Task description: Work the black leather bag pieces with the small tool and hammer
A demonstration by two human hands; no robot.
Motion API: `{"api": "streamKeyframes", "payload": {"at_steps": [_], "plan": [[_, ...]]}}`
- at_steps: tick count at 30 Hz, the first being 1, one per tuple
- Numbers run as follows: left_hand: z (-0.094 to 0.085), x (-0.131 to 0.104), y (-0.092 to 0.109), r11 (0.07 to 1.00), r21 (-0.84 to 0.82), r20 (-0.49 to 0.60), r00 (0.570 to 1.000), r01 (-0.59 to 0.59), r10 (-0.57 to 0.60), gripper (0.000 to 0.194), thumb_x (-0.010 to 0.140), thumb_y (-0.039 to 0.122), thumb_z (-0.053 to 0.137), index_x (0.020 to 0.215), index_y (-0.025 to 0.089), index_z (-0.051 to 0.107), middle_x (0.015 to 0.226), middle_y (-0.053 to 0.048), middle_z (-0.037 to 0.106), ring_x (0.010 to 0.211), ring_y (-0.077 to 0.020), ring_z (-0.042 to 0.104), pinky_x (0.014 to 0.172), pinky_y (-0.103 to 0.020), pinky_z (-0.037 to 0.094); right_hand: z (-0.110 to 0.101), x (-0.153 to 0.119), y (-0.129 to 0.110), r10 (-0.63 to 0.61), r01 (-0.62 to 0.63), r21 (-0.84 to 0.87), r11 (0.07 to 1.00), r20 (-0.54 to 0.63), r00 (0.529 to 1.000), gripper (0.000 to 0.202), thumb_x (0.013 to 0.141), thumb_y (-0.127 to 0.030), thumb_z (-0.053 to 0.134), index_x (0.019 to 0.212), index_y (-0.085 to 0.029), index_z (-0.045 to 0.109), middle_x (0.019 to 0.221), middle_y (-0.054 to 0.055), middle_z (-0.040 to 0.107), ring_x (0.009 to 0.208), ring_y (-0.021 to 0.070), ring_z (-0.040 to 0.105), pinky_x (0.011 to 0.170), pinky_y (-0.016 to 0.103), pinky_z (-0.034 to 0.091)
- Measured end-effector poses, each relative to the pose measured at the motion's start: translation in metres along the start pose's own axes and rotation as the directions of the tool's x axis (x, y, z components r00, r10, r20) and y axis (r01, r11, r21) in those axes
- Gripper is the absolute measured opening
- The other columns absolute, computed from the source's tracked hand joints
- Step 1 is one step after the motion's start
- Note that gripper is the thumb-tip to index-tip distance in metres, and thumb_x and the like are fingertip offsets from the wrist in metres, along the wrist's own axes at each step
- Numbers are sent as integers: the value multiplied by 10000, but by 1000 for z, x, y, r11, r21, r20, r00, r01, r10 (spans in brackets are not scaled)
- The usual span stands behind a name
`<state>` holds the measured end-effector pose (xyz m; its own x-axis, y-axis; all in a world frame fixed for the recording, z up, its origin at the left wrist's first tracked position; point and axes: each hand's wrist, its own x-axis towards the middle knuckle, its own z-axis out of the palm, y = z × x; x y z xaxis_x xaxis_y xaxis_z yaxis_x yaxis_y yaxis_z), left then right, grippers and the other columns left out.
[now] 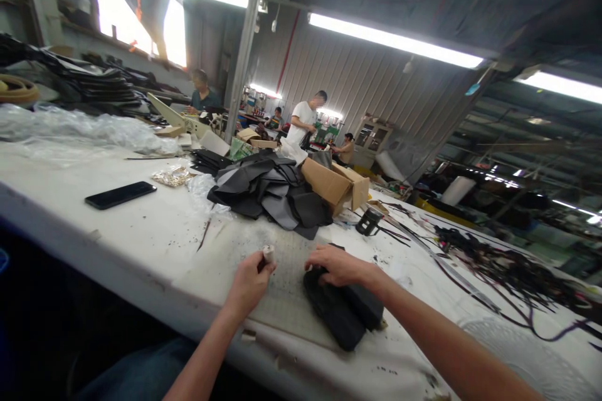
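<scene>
My left hand [251, 282] is closed around a short whitish cylinder [268, 254], held upright over a worn light board [286, 288] at the table's front. What kind of thing the cylinder is, I cannot make out. To the right, my right hand [336, 265] has its fingers bent over the top of a soft black pouch-like piece [343, 313], gripping its upper end; the fingertips are partly hidden. This piece lies in two long folds beside the board. Just beyond both hands is a heap of black and grey cut sheets [277, 191].
A phone [121, 195] and a bag of small metal parts [172, 176] lie at left. Behind the heap stands an open cardboard box [332, 183]. A black mug [369, 222] and tangled dark straps [508, 269] are at right. Several people work farther back.
</scene>
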<state>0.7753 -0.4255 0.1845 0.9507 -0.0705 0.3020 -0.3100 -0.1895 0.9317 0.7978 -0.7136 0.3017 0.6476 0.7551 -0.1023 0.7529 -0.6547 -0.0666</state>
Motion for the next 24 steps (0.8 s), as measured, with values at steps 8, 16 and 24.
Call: {"api": "streamKeyframes", "payload": {"at_steps": [8,16,24], "plan": [[-2,1,1,1000,-19,-4,1000,15,-15,241,891,393,640,744,212,579,718,9,593,727,-186,534,689,-308,352,-13,-87,7,266,-348,-10,937,-624,735,227,1052,-210,532,1186,-238,714,1164,103,762,1118,301,683,1031,478,525],[-2,-3,5,1000,-14,2,1000,-1,1,251,893,403,639,745,220,551,728,13,576,740,-186,529,697,-296,349,-11,-136,17,198,-723,231,651,-971,-133,439,1030,-647,604,963,-213,578,733,8,537,663,249,585,654,372,462],[-2,-2,4,1000,9,-12,1000,-11,11,236,906,392,642,768,205,603,744,4,609,755,-196,556,706,-302,359,-37,-143,-12,157,-677,293,675,-954,-256,538,1022,-774,527,1031,-237,512,780,23,527,793,310,612,780,469,521]]}}
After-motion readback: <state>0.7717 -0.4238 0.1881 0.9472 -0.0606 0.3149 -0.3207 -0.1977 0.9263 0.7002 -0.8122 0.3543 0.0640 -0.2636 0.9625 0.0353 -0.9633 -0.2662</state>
